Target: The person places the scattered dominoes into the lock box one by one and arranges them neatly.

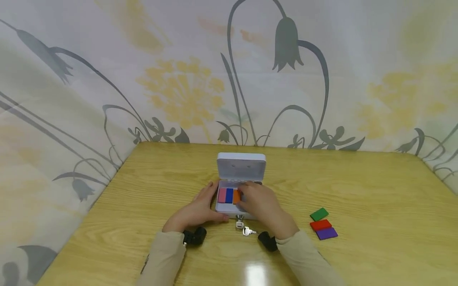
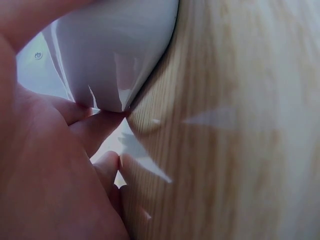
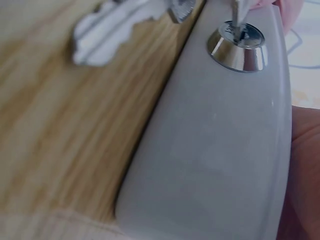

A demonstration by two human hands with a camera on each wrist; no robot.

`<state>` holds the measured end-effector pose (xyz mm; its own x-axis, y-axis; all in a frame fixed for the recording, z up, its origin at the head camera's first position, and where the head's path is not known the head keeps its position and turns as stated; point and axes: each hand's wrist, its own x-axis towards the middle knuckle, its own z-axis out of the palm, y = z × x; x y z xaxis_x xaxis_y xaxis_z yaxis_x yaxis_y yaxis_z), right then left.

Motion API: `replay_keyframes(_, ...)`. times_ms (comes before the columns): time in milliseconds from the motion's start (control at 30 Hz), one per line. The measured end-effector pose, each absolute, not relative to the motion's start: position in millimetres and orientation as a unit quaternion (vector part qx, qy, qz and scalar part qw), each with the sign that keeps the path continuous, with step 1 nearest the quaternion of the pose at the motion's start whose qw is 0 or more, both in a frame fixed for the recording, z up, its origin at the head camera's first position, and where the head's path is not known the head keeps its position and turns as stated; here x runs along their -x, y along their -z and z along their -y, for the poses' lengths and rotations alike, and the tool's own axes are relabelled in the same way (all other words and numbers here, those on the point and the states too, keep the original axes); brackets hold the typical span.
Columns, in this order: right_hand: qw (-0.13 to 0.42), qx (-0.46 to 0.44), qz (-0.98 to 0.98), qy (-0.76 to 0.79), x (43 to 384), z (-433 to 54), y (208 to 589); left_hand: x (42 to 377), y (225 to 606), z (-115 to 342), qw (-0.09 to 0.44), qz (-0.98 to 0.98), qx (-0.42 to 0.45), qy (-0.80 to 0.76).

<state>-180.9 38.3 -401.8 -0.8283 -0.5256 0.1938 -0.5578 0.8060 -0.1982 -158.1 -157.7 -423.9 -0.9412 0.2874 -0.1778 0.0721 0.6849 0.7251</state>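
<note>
A small white metal cash box (image 1: 223, 207) sits on the table with its lid (image 1: 241, 167) raised at the back. My left hand (image 1: 198, 208) grips the box's left end, thumb at the front and fingers along the side. Inside, a pink tile (image 1: 222, 195), a blue tile (image 1: 229, 195) and an orange tile (image 1: 236, 196) stand in a row from left to right. My right hand (image 1: 262, 202) reaches over the front wall and pinches the orange tile. That hand hides the right part of the box. A key stands in the front lock (image 3: 237, 45).
A second key (image 1: 247, 231) lies on the wood-grain table (image 1: 143, 246), right by the lock. To the right of the box are a green tile (image 1: 319, 214), a red tile (image 1: 321, 225) and a purple tile (image 1: 327, 233). Floral fabric (image 1: 200, 99) hangs behind the table.
</note>
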Motion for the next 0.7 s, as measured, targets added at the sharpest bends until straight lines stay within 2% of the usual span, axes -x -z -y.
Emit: replay_keyframes(700,0.082,-0.278,0.953,-0.087,181.2,-35.4,403.6,158.8,420.2,157.4,0.142,-0.905,-0.112,-0.386)
